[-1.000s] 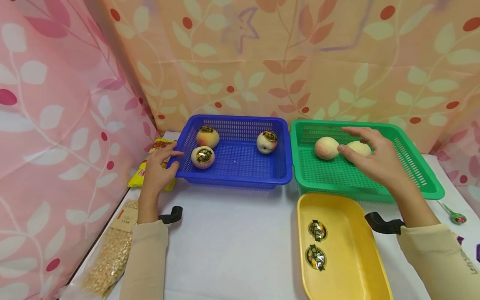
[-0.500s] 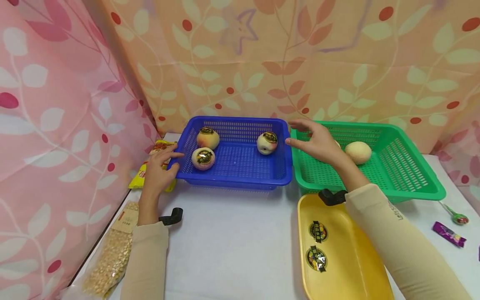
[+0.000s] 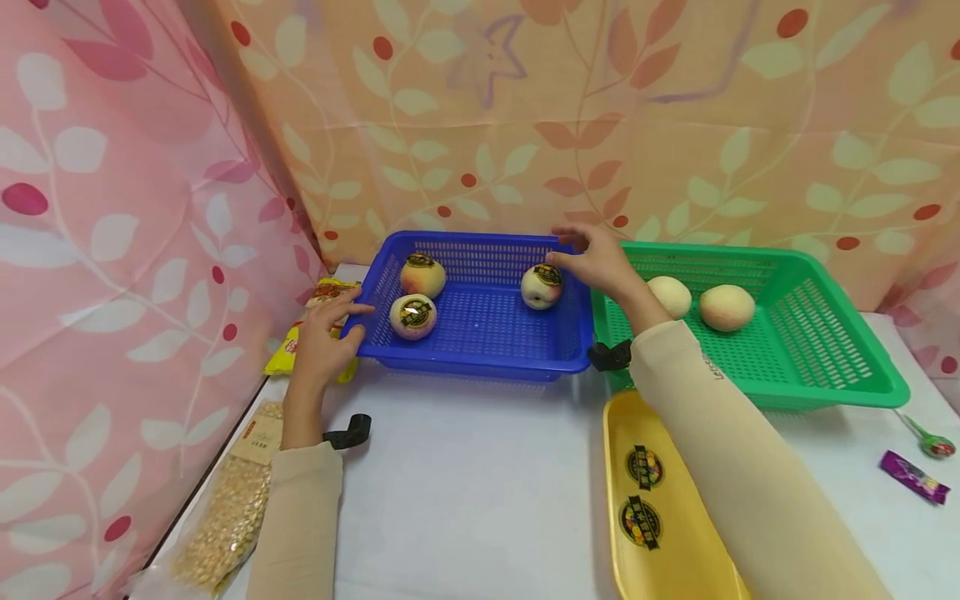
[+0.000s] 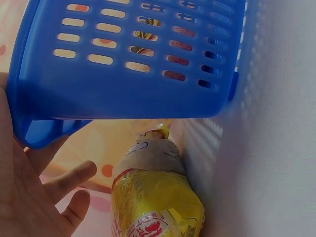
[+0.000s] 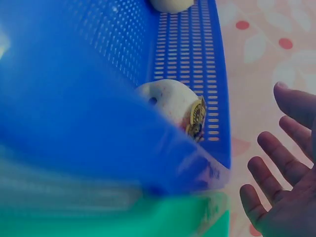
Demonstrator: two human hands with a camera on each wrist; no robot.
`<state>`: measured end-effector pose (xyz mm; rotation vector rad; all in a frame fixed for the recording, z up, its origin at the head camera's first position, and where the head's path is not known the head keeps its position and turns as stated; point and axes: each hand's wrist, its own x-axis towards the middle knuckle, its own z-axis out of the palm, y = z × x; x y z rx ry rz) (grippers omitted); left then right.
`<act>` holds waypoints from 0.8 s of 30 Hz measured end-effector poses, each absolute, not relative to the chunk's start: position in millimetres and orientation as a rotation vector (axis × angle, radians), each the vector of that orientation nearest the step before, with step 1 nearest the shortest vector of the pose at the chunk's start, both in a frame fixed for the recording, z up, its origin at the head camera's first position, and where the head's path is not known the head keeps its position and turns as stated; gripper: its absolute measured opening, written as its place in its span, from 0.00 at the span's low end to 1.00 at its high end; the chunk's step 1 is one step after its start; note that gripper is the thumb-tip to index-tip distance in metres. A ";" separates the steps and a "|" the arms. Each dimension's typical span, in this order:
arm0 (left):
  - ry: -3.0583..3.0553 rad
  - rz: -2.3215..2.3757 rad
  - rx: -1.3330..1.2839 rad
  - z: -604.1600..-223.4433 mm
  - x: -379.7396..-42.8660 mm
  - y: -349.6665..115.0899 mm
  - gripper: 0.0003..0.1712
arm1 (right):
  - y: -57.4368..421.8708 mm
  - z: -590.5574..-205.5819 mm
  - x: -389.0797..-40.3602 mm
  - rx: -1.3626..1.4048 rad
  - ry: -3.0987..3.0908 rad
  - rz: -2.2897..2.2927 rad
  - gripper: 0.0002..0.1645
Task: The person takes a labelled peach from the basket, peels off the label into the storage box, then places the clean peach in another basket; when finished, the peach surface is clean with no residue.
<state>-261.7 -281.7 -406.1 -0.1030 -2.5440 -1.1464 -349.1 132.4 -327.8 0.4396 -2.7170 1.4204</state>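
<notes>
My left hand is at the left rim of the blue basket, with the thumb and fingers relaxed. In the left wrist view the fingers spread out below the basket's corner. My right hand hovers over the blue basket's back right corner, fingers apart and holding nothing. Just below it lies a pale peach with a black and gold sticker, seen also in the right wrist view as a peach. Two more stickered peaches, a back one and a front one, sit at the basket's left end.
A green basket with two plain peaches stands at right. Before it is a yellow tray bearing two round stickers. A bean bag and yellow snack bag lie left; a lollipop and purple packet lie right.
My right hand has moved left from over the green basket to the blue basket's right end, uncovering the green basket's two peaches. My left hand has stayed at the blue rim.
</notes>
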 end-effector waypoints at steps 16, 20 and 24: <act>-2.530 -1.189 -0.128 -407.4 -265.0 -281.5 0.20 | 121.5 -341.1 -367.9 0.429 -3.040 0.874 0.35; -2.546 -1.201 -0.104 -406.5 -264.5 -280.6 0.21 | 123.4 -344.4 -367.5 0.423 -3.154 0.761 0.37; -2.557 -1.197 -0.077 -406.1 -263.3 -282.3 0.21 | 121.7 -347.8 -368.4 0.445 -3.202 0.692 0.37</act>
